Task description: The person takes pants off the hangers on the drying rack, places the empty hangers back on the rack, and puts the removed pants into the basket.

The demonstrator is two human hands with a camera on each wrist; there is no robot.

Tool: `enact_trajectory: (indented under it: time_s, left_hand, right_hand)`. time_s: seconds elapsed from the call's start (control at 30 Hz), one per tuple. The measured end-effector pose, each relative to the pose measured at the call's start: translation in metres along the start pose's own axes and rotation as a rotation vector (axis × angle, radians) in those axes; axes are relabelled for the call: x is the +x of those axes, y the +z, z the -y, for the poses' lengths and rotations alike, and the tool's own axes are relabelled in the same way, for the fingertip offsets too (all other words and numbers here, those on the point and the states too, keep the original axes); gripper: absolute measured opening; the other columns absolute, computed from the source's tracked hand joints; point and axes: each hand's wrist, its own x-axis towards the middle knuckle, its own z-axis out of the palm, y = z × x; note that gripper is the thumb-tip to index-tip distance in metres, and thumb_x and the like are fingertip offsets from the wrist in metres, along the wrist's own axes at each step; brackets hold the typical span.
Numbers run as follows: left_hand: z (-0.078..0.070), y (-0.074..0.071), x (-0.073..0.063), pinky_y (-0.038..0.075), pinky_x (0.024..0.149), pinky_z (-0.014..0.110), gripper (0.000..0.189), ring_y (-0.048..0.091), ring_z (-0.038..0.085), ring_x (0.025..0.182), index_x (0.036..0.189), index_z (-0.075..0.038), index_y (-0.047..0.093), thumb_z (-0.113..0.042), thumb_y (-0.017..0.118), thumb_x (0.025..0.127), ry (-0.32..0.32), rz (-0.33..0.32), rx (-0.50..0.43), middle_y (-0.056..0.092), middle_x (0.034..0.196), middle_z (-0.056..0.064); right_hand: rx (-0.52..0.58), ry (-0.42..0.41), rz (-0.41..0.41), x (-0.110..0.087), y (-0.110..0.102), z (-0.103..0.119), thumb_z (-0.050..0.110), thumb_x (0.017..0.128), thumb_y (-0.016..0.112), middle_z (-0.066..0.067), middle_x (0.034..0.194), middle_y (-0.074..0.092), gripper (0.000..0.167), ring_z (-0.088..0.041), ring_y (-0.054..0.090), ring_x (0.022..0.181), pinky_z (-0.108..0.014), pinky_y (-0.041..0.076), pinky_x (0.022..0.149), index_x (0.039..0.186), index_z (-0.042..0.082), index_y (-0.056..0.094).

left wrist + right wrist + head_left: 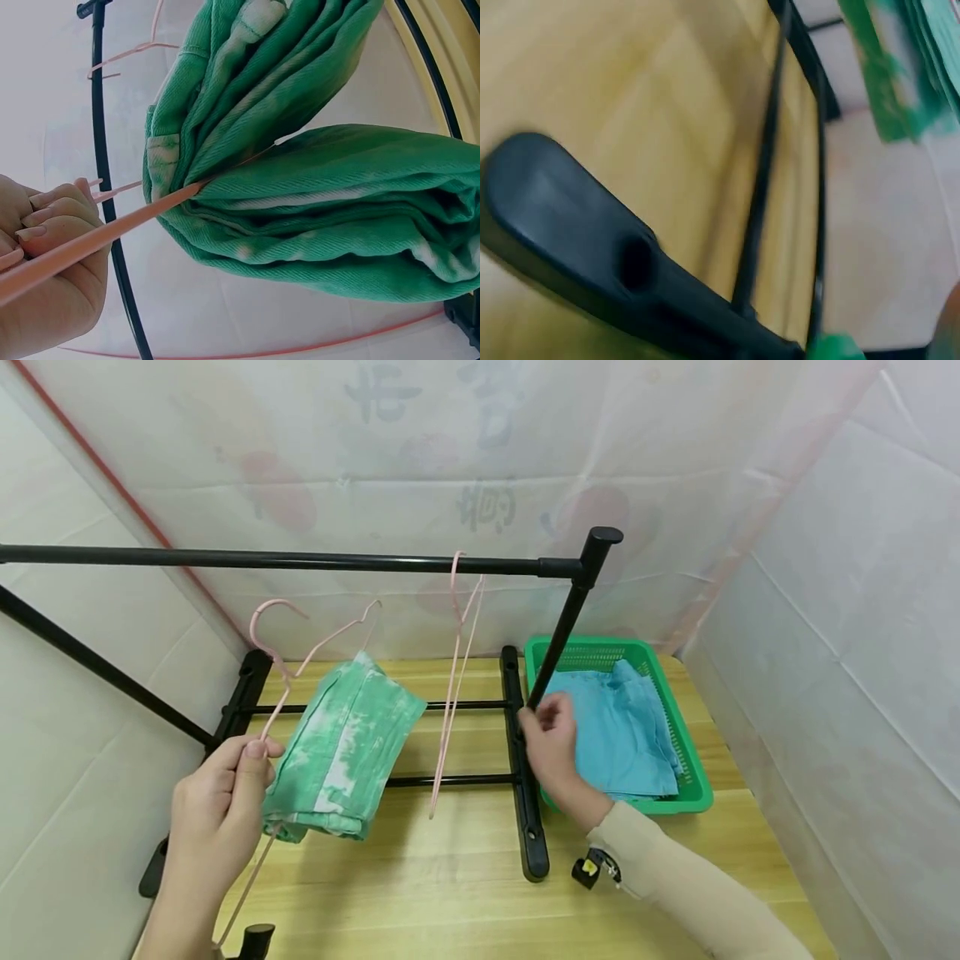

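My left hand (221, 810) pinches one side of a pink wire hanger (279, 667) between thumb and fingers. A folded green-and-white tie-dye garment (345, 752) hangs over that hanger; its exact kind is hidden by the folds. From the left wrist, the green cloth (337, 172) drapes in two thick layers about the pink bar (97, 244). My right hand (553, 747), fingers loosely curled with nothing seen in them, is at the rack's right post, beside the green basket (697, 789). Folded blue cloth (622, 735) lies in the basket.
A black clothes rack (315, 560) stands on the wood-grain table (450, 877). Another pink hanger (450, 710), without clothes, hangs from its rail. The rack's black foot (577, 225) appears blurred in the right wrist view. White sheeting (847, 610) encloses the back and sides.
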Motion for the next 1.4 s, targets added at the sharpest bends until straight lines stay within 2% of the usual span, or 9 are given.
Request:
enact_trajectory:
  time_s: [0.13, 0.27, 0.43, 0.63, 0.77, 0.87, 1.0, 1.2, 1.4]
  left_hand:
    - [-0.001, 0.001, 0.001, 0.024, 0.04, 0.024, 0.019, 0.028, 0.001, 0.044, 0.095, -0.002, 0.069, -0.004, 0.051, 0.103, 0.001, 0.012, 0.003, 0.048, 0.063, -0.002]
    - [-0.005, 0.001, 0.001, 0.024, 0.038, 0.023, 0.02, 0.029, 0.002, 0.043, 0.095, -0.004, 0.069, -0.006, 0.051, 0.103, -0.025, 0.035, 0.005, 0.049, 0.063, -0.001]
    - [-0.01, 0.001, 0.0, 0.025, 0.038, 0.023, 0.021, 0.028, 0.002, 0.043, 0.095, -0.005, 0.068, -0.009, 0.05, 0.104, -0.053, 0.06, 0.008, 0.048, 0.062, -0.001]
    - [-0.01, 0.002, 0.0, 0.026, 0.038, 0.02, 0.02, 0.028, 0.001, 0.042, 0.096, -0.003, 0.069, -0.005, 0.05, 0.104, 0.021, 0.066, -0.004, 0.051, 0.062, 0.002]
    - [-0.008, 0.003, 0.0, 0.025, 0.037, 0.019, 0.019, 0.027, 0.001, 0.041, 0.096, -0.004, 0.069, -0.003, 0.051, 0.103, 0.053, 0.059, -0.006, 0.051, 0.061, 0.001]
    - [-0.008, 0.002, 0.0, 0.025, 0.038, 0.02, 0.019, 0.027, 0.001, 0.042, 0.096, -0.004, 0.069, -0.003, 0.051, 0.103, 0.052, 0.051, -0.003, 0.051, 0.062, 0.001]
    - [-0.008, 0.0, -0.002, 0.025, 0.04, 0.021, 0.019, 0.028, 0.001, 0.043, 0.096, -0.006, 0.069, -0.005, 0.052, 0.103, 0.019, 0.052, 0.009, 0.049, 0.062, -0.002]
    - [-0.011, -0.001, -0.003, 0.024, 0.038, 0.019, 0.019, 0.026, 0.001, 0.042, 0.095, -0.005, 0.069, -0.004, 0.052, 0.103, 0.027, 0.061, 0.017, 0.05, 0.062, -0.002]
    - [-0.012, 0.002, -0.003, 0.025, 0.037, 0.018, 0.018, 0.026, -0.001, 0.041, 0.097, -0.003, 0.069, 0.0, 0.052, 0.102, 0.095, 0.076, -0.007, 0.056, 0.064, 0.002]
  right_hand:
    - [-0.087, 0.131, 0.331, -0.011, 0.014, -0.025, -0.002, 0.092, 0.064, -0.009, 0.091, 0.055, 0.016, -0.015, 0.05, 0.075, -0.026, 0.045, 0.065, 0.104, 0.003, 0.055]
    - [-0.184, 0.277, 0.661, -0.01, 0.027, -0.043, 0.017, 0.098, 0.065, -0.006, 0.103, 0.063, 0.028, -0.022, 0.061, 0.085, -0.037, 0.053, 0.07, 0.124, 0.008, 0.06]
    - [-0.118, 0.392, 0.873, -0.002, 0.043, -0.043, 0.033, 0.101, 0.061, -0.01, 0.118, 0.066, 0.05, -0.032, 0.066, 0.104, -0.05, 0.056, 0.084, 0.145, 0.014, 0.046]
    - [0.163, 0.489, 0.941, 0.004, 0.061, -0.037, 0.046, 0.099, 0.058, -0.02, 0.136, 0.058, 0.071, -0.039, 0.057, 0.126, -0.053, 0.051, 0.098, 0.156, 0.021, 0.025]
    - [0.313, 0.546, 0.944, 0.006, 0.07, -0.032, 0.061, 0.088, 0.064, -0.022, 0.145, 0.049, 0.086, -0.041, 0.051, 0.133, -0.052, 0.049, 0.102, 0.156, 0.032, 0.02]
    - [0.399, 0.584, 0.925, 0.008, 0.074, -0.026, 0.058, 0.087, 0.069, -0.02, 0.15, 0.043, 0.087, -0.041, 0.048, 0.135, -0.053, 0.048, 0.103, 0.156, 0.038, 0.019]
    - [0.461, 0.622, 0.915, 0.009, 0.075, -0.022, 0.051, 0.088, 0.072, -0.019, 0.154, 0.037, 0.09, -0.042, 0.045, 0.136, -0.054, 0.046, 0.104, 0.157, 0.041, 0.015]
    - [0.517, 0.626, 0.928, 0.01, 0.08, -0.022, 0.065, 0.08, 0.072, -0.021, 0.155, 0.033, 0.109, -0.045, 0.042, 0.137, -0.056, 0.045, 0.105, 0.16, 0.032, 0.006]
    - [0.571, 0.675, 0.868, 0.011, 0.089, -0.022, 0.063, 0.081, 0.072, -0.013, 0.139, 0.047, 0.097, -0.037, 0.052, 0.128, -0.056, 0.044, 0.106, 0.158, 0.032, 0.022]
